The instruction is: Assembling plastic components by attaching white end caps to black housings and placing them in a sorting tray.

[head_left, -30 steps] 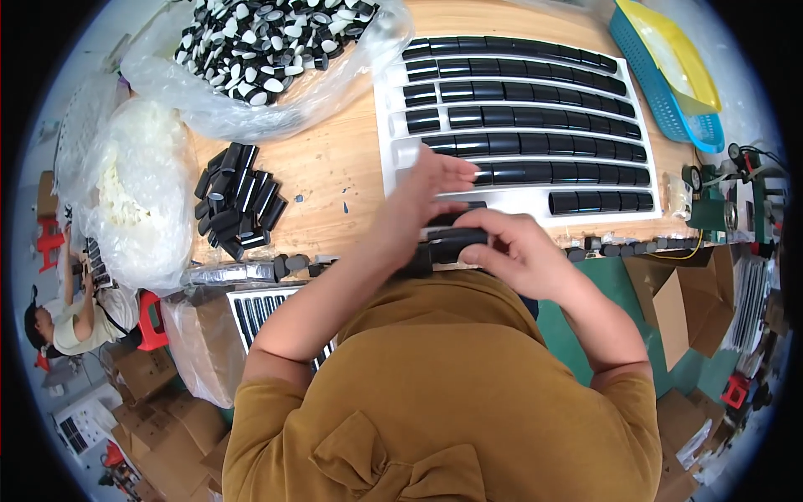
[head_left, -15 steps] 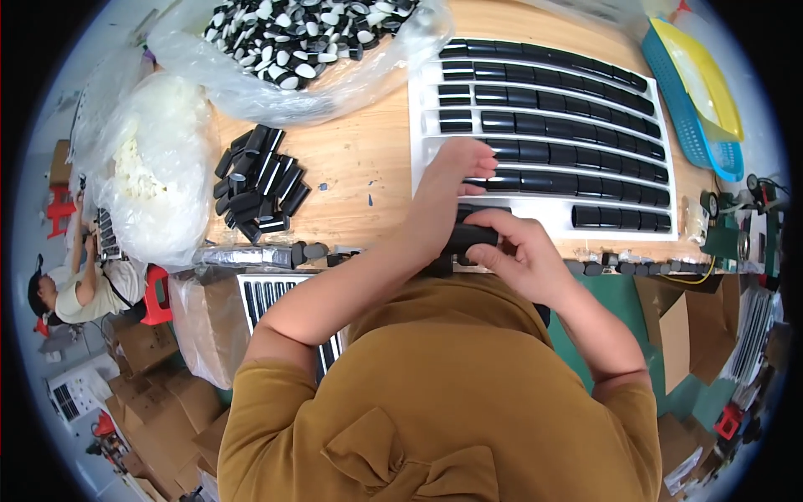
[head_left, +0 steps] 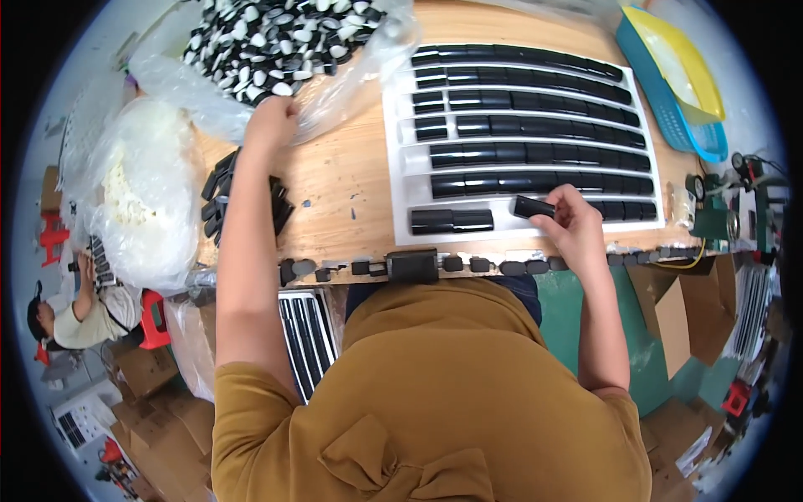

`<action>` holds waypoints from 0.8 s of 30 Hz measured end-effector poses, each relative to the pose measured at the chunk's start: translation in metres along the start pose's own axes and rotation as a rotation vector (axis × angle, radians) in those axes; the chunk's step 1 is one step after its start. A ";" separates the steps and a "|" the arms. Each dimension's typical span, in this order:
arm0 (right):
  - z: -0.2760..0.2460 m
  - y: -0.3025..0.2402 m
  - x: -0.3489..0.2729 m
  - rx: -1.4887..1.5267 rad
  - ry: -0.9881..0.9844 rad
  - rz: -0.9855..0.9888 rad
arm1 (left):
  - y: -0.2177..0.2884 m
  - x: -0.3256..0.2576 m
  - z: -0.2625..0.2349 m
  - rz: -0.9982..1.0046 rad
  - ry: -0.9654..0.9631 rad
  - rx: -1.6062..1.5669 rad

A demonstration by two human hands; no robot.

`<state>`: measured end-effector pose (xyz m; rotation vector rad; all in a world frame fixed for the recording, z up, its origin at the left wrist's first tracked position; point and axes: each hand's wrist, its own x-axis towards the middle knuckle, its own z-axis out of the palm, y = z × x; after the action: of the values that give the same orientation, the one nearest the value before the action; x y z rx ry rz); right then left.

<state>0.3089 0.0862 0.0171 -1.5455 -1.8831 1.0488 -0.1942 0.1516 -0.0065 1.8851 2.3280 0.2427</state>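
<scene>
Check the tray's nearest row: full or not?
Not full: bare white tray shows right of its two leftmost black pieces; the right hand holds another piece at that gap.

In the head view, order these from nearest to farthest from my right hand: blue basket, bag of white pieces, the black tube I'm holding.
1. Black tube: held in your right hand.
2. Blue basket: farther back, to the right.
3. Bag of white pieces: far left.
</scene>
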 end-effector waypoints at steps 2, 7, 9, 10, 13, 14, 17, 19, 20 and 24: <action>-0.001 0.006 0.001 0.068 -0.025 0.015 | -0.002 -0.002 -0.009 0.056 -0.055 -0.120; 0.003 0.005 -0.002 0.130 -0.119 0.031 | 0.003 -0.001 -0.028 0.128 -0.273 -0.115; 0.009 0.001 -0.004 0.000 -0.059 -0.076 | 0.008 -0.005 -0.030 0.170 -0.249 -0.146; 0.011 -0.001 -0.005 0.000 -0.055 -0.072 | 0.011 -0.006 -0.030 0.209 -0.224 -0.178; 0.009 -0.007 -0.005 -0.046 -0.029 -0.171 | -0.001 0.002 -0.026 0.168 -0.421 -0.278; 0.009 -0.006 -0.005 -0.047 -0.029 -0.169 | -0.006 0.001 -0.023 0.169 -0.422 -0.279; 0.009 0.000 -0.002 0.320 -0.119 0.148 | -0.010 0.002 -0.013 0.115 -0.327 -0.250; 0.014 0.006 -0.004 0.188 -0.089 0.049 | 0.011 -0.001 -0.022 0.138 -0.255 0.065; 0.016 0.006 -0.005 0.053 -0.064 -0.048 | 0.014 0.000 -0.020 0.143 -0.255 0.068; 0.025 -0.006 -0.010 -0.135 0.153 -0.314 | 0.005 -0.002 -0.002 0.297 0.042 0.240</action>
<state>0.2882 0.0695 0.0085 -1.3014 -2.0383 0.6594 -0.1891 0.1505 -0.0036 2.3629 2.1777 0.0321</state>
